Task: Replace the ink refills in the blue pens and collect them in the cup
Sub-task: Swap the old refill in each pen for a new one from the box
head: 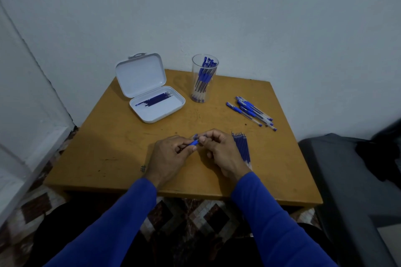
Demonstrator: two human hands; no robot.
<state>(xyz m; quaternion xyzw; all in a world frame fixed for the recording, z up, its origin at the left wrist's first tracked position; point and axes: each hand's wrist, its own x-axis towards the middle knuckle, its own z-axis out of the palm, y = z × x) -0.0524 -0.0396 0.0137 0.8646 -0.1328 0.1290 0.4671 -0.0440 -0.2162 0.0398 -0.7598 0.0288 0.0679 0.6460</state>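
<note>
Both hands meet over the middle of the wooden table (121, 141). My left hand (169, 158) grips a blue pen (194, 142) by its blue grip section. My right hand (221, 154) pinches the pen's other end, which the fingers mostly hide. A clear cup (204, 78) at the back holds several blue pens. Several more blue pens (251, 112) lie loose at the right. A row of refills (242, 147) lies just right of my right hand, partly hidden by it. An open white case (149, 91) at the back left holds several refills (155, 100).
The table stands against a white wall. A grey cushioned seat (351, 180) with dark cloth on it is at the right. A patterned tile floor (195, 217) shows under the table's front edge.
</note>
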